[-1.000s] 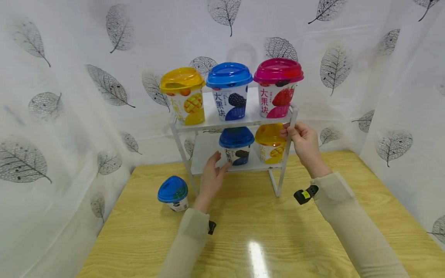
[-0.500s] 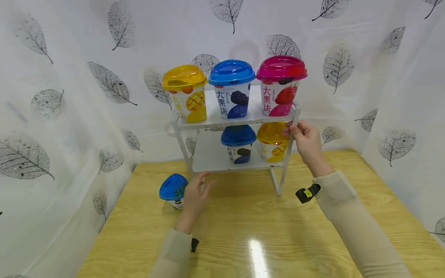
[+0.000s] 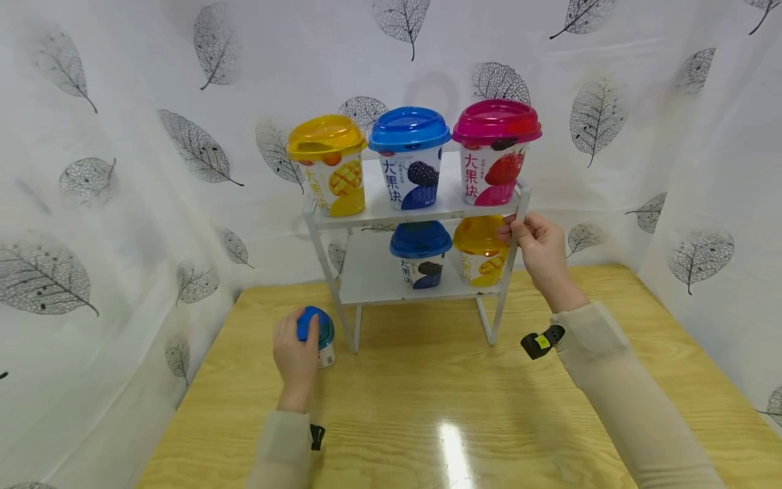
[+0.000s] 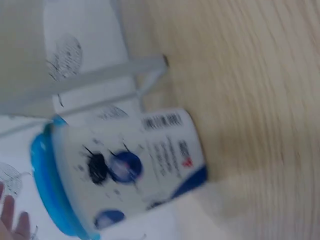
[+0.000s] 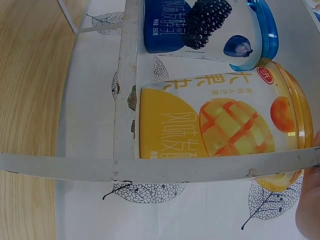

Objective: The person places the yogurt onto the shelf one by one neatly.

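On the table to the left of the white two-tier rack (image 3: 391, 296) stands a blue-lidded yogurt cup (image 3: 327, 355). My left hand (image 3: 294, 354) is at this cup's lid and covers part of it in the head view. In the left wrist view, a gap shows between its extended fingers (image 4: 8, 215) and the lid. With thumb and fingers, my right hand (image 3: 542, 255) holds the rack's right front post. Just behind that post, on the lower shelf, is a yellow-lidded mango cup (image 5: 215, 120), with a blue-lidded blackberry cup (image 3: 421, 270) beside it.
The rack's upper shelf bears a yellow-lidded cup (image 3: 332, 178), a blue-lidded cup (image 3: 411, 170) and a pink-lidded strawberry cup (image 3: 496, 163). Bare shelf shows at the lower tier's left. A leaf-patterned white sheet (image 3: 140, 81) hangs behind the wooden table (image 3: 391, 407).
My left hand has moved from the lower-shelf blackberry cup, down and left, to the blue-lidded cup on the table. The right hand stays on the rack post.
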The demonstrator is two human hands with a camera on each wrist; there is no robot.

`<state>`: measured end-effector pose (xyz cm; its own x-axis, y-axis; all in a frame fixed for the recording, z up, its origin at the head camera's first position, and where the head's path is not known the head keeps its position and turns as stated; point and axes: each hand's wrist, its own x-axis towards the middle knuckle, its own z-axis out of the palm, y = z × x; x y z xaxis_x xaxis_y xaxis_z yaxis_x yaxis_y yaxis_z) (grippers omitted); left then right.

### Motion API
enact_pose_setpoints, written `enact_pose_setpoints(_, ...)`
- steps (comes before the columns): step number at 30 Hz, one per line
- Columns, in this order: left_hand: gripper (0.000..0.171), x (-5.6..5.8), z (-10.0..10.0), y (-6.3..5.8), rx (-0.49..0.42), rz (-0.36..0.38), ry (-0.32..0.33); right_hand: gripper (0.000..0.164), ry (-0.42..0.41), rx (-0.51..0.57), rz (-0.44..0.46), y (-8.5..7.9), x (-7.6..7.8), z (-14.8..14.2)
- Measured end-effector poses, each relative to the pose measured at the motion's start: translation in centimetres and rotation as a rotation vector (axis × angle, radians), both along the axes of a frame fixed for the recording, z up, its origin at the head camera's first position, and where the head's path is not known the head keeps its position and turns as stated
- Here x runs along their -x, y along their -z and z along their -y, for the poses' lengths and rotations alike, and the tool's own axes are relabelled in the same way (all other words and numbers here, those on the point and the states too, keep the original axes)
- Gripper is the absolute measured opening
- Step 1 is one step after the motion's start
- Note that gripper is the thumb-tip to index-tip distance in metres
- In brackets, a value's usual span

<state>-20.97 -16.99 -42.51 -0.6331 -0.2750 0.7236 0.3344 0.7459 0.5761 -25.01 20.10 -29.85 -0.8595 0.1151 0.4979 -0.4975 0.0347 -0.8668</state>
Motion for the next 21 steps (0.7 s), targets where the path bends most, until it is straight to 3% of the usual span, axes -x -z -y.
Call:
enact_pose_setpoints(4,0.036,0.2,1.0,0.3,0.025,0.197,-0.056,0.033,-0.017,0.022,-0.006,0.0,0.0,0.0)
enact_pose_setpoints(10,0.06,0.7,1.6,0.4,0.075,0.467,-0.07,0.032,-0.032,0.045,-0.019,0.0,0.1,-0.1)
enact_pose_setpoints(15,0.07,0.8,1.6,0.4,0.104,0.547,-0.071,0.031,-0.045,0.059,-0.014,0.0,0.1,-0.1)
enact_pose_setpoints(21,0.066,0.7,2.0,-0.2,0.16,0.603,-0.037,0.031,-0.039,0.052,-0.008,0.1,0.0,0.0)
